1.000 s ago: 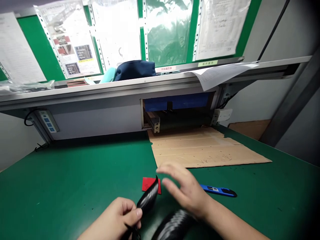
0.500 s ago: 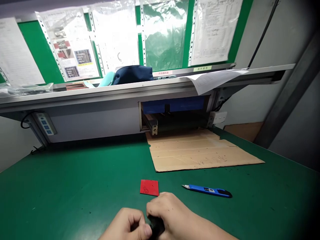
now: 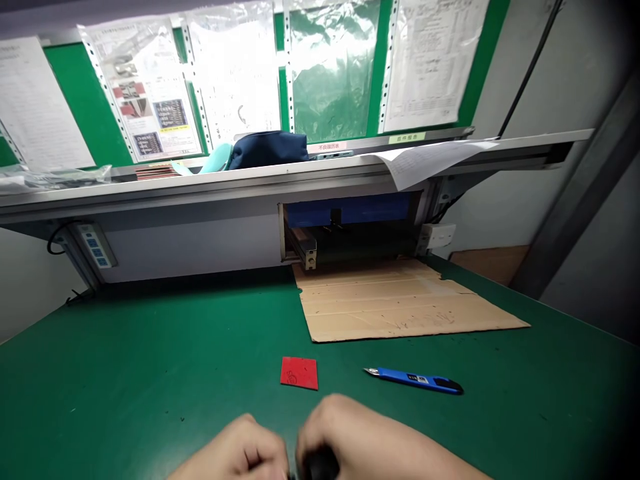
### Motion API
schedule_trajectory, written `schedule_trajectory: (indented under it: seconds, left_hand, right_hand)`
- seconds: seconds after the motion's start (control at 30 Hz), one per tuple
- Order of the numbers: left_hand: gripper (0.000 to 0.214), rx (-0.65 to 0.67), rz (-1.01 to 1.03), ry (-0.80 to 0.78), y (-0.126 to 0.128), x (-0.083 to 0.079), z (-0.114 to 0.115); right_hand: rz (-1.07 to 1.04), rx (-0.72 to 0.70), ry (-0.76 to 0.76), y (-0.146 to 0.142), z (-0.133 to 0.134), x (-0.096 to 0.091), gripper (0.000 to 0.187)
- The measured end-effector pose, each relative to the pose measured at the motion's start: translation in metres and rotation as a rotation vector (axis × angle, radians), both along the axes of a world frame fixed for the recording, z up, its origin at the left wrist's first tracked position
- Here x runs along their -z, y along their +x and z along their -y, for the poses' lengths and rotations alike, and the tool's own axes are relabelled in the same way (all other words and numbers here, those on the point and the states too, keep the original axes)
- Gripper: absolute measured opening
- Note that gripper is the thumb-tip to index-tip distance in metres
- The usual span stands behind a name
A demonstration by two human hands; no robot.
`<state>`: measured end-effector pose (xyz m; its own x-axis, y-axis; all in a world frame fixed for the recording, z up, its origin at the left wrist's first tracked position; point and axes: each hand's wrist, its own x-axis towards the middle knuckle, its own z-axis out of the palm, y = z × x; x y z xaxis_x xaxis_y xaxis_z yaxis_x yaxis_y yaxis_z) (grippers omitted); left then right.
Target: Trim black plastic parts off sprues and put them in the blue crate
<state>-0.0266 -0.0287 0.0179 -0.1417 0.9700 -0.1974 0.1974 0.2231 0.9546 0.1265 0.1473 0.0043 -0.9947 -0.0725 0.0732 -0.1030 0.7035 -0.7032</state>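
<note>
At the bottom edge of the head view, my left hand (image 3: 240,447) and my right hand (image 3: 345,427) are both closed and close together. My right hand is wrapped round a dark black piece (image 3: 321,463), mostly hidden by the fingers and blurred, so its kind cannot be told. The left fingers are pinched at the near side of this piece; what lies between them is hidden. Just beyond the hands a small red square (image 3: 299,373) with a dark mark lies flat on the green table. A blue utility knife (image 3: 414,380) lies to its right, blade tip pointing left.
Behind lies a flat cardboard sheet (image 3: 400,307) on the green tabletop (image 3: 150,347), in front of an opening with a metal rail (image 3: 304,250). Above runs a shelf (image 3: 210,183) bearing a navy pouch (image 3: 270,148) and a loose paper (image 3: 425,162). A power strip (image 3: 97,245) stands at left.
Both hands have dropped slightly towards the bottom edge, and my left hand has shifted a little left, widening the gap between them. The red square and knife stay in place.
</note>
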Motion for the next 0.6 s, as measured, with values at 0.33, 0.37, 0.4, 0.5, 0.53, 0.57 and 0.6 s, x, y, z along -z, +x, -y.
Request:
schedule_trajectory:
  seconds: [0.33, 0.37, 0.4, 0.5, 0.53, 0.57, 0.6]
  left_hand:
    - [0.04, -0.342, 0.43, 0.293, 0.003, 0.041, -0.029]
    - [0.04, -0.311, 0.557, 0.28, 0.007, 0.045, -0.029]
    - [0.041, -0.286, 0.694, 0.251, 0.011, 0.047, -0.029]
    - [0.044, -0.252, 0.996, 0.147, 0.018, 0.046, -0.028]
    - [0.044, -0.245, 0.996, 0.13, 0.017, 0.044, -0.028]
    - [0.044, -0.244, 0.929, 0.135, 0.014, 0.042, -0.027]
    - [0.042, -0.252, 0.807, 0.154, 0.01, 0.04, -0.026]
  right_hand:
    - [-0.263, 0.525, 0.028, -0.012, -0.01, 0.006, 0.027]
    - [-0.254, 0.516, 0.116, -0.012, -0.009, 0.007, 0.034]
    - [-0.241, 0.518, 0.189, -0.012, -0.009, 0.009, 0.041]
    - [-0.182, 0.556, 0.299, -0.014, -0.011, 0.01, 0.042]
    - [-0.17, 0.562, 0.317, -0.014, -0.012, 0.009, 0.036]
    - [-0.162, 0.564, 0.33, -0.013, -0.012, 0.007, 0.03]
    - [-0.152, 0.555, 0.343, -0.012, -0.011, 0.005, 0.024]
